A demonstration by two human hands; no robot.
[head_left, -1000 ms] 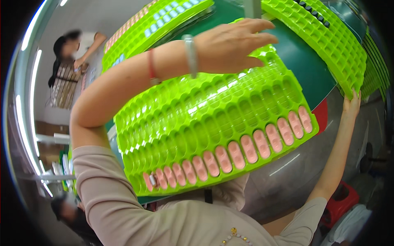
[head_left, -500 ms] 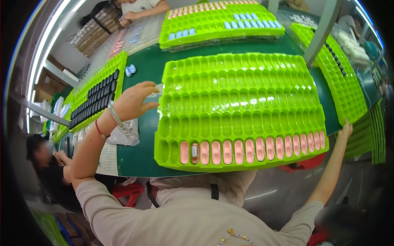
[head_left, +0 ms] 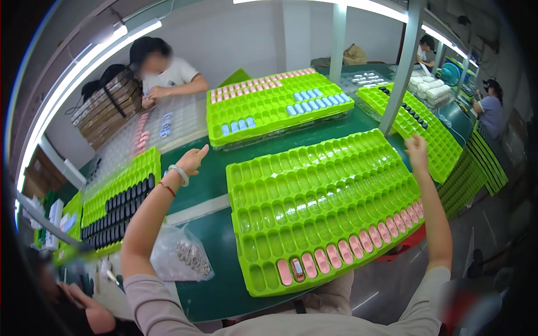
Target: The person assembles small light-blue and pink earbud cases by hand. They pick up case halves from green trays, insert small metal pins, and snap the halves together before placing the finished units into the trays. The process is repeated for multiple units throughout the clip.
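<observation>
A bright green moulded tray [head_left: 314, 187] lies before me on the green table, its cups in rows. Most cups hold nothing. Along the near row sit pink oval shells [head_left: 334, 256]. One cup near the left end holds a brown and silver part [head_left: 297, 270]. My left hand [head_left: 192, 159] hovers over the table beyond the tray's left side, its fingers stretched forward with nothing visible in them. Past the tray's right edge, my right hand [head_left: 416, 150] is raised with its fingers curled in; nothing shows in it.
Beyond stands a green tray [head_left: 263, 109] of pink and light-blue pieces. Left is a tray [head_left: 120, 204] with black pieces, near a clear bag [head_left: 182, 255] of small grey parts. A metal post [head_left: 400, 73] rises beside the right-hand tray [head_left: 431, 143]. Co-workers sit left and across.
My view has tilted up. My right hand has left the right-hand tray's near edge and come inward. My left hand has moved off the main tray's left edge, which now sits turned.
</observation>
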